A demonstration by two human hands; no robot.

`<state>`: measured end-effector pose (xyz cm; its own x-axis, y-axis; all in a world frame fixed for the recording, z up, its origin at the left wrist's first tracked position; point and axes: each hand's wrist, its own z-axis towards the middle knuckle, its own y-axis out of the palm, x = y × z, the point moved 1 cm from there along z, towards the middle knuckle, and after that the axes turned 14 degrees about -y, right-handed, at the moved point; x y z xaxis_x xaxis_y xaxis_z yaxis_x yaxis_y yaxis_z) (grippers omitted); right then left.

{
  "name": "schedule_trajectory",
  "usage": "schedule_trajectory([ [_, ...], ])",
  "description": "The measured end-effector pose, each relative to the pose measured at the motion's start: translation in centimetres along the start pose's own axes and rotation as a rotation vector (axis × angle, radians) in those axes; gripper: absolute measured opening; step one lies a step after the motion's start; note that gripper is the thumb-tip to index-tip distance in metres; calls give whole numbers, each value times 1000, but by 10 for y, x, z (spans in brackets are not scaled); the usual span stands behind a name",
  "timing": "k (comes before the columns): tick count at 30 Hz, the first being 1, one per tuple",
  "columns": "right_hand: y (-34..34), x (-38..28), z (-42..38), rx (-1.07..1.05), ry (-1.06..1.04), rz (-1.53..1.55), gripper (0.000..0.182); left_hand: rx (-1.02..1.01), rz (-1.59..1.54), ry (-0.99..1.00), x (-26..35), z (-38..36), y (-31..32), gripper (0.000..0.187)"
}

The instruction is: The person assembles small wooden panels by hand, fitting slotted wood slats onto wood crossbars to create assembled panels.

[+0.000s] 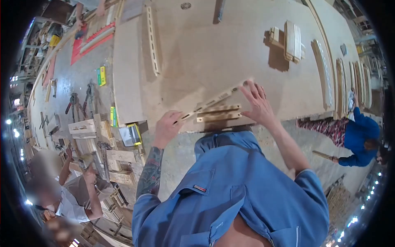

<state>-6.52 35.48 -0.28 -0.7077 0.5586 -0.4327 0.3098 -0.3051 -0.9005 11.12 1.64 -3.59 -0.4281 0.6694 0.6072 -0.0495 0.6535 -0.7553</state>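
A slotted wooden strip (216,100) lies diagonally between my hands over the work table (197,53). My left hand (168,124) has its fingers closed round the strip's lower left end. At the upper right end is my right hand (257,101), its fingers spread, with the fingertips close to the strip; whether they touch it I cannot tell. Just below the diagonal strip, two short wooden strips with holes (220,116) lie side by side near the table's front edge, close to my right thumb.
A long slotted strip (152,41) lies at the back left, and stacked wooden pieces (292,42) at the back right. More strips (341,88) line the right side. Pliers (73,103) and green-yellow boxes (101,76) lie left. A co-worker (358,138) stands right, others left.
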Motion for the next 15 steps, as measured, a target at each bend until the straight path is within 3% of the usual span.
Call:
schedule_trajectory([
  [2, 18, 20, -20, -105, -49, -106, 84, -176, 42, 101, 5, 3, 20, 33],
  [5, 29, 48, -36, -175, -14, -15, 75, -236, 104, 137, -4, 13, 35, 33],
  [7, 27, 50, -30, -104, -38, -23, 52, -301, 122, 156, 1, 19, 38, 34],
  [8, 28, 55, -34, -103, -19, -31, 52, -349, 152, 164, 4, 21, 39, 35],
  [10, 37, 65, -45, -194, -146, -61, 32, -319, 207, 180, 7, 21, 43, 38],
  [15, 49, 66, -50, -95, -136, -66, 26, -204, 248, 199, 14, 20, 65, 52],
])
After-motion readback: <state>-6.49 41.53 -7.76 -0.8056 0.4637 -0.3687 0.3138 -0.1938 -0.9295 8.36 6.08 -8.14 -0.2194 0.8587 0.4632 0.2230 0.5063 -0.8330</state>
